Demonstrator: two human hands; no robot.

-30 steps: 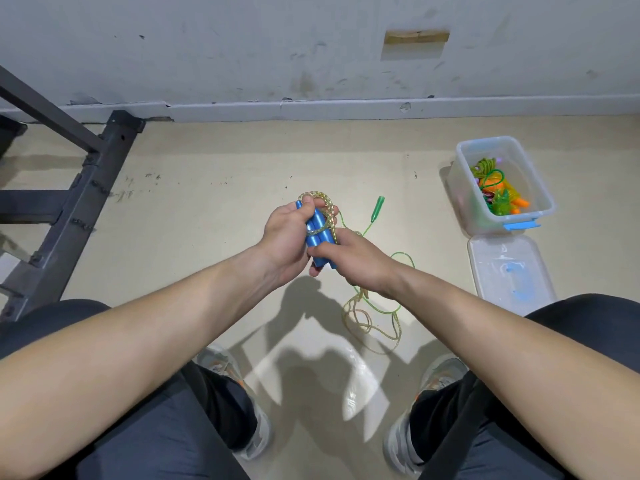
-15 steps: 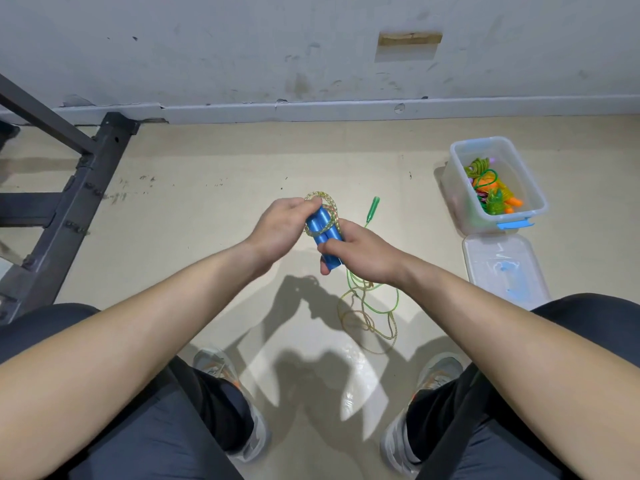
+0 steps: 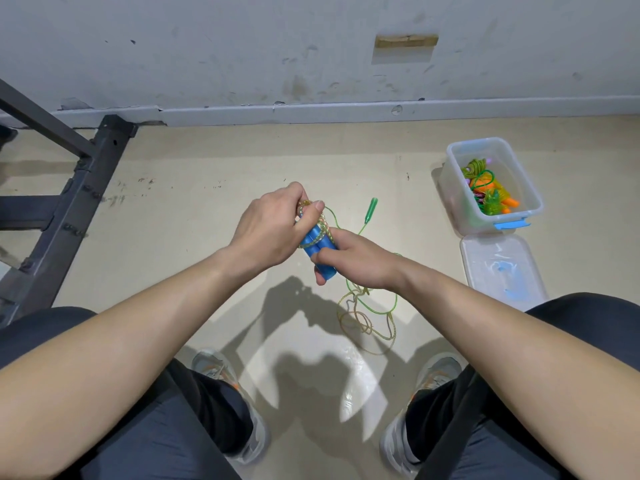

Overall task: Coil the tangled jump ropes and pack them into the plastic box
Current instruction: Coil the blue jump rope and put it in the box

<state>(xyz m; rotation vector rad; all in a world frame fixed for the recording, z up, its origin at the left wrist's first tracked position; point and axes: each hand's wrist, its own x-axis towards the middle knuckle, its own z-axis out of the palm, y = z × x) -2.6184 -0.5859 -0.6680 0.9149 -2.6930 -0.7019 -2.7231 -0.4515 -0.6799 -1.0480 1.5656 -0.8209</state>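
Note:
Two blue jump-rope handles [image 3: 319,242] lie side by side between my hands, with a speckled yellowish rope [image 3: 323,225] wound around them. My right hand [image 3: 353,261] grips the lower ends of the handles. My left hand [image 3: 273,226] pinches the rope at the top of the bundle. The rest of this rope [image 3: 363,323] lies in loose loops on the floor, tangled with a green rope [image 3: 391,303] whose green handle [image 3: 370,209] lies further out. The clear plastic box [image 3: 530,199] at the right holds coiled green and orange ropes [image 3: 488,192].
The box's clear lid [image 3: 502,271] with blue clips lies on the floor just in front of the box. A black metal frame [image 3: 65,209] stands at the left by the wall. My knees and shoes [image 3: 221,372] are at the bottom of the view.
My left hand has swung over the top of the blue handles, carrying the rope around them. The bundle has tilted a little and the right hand keeps its hold.

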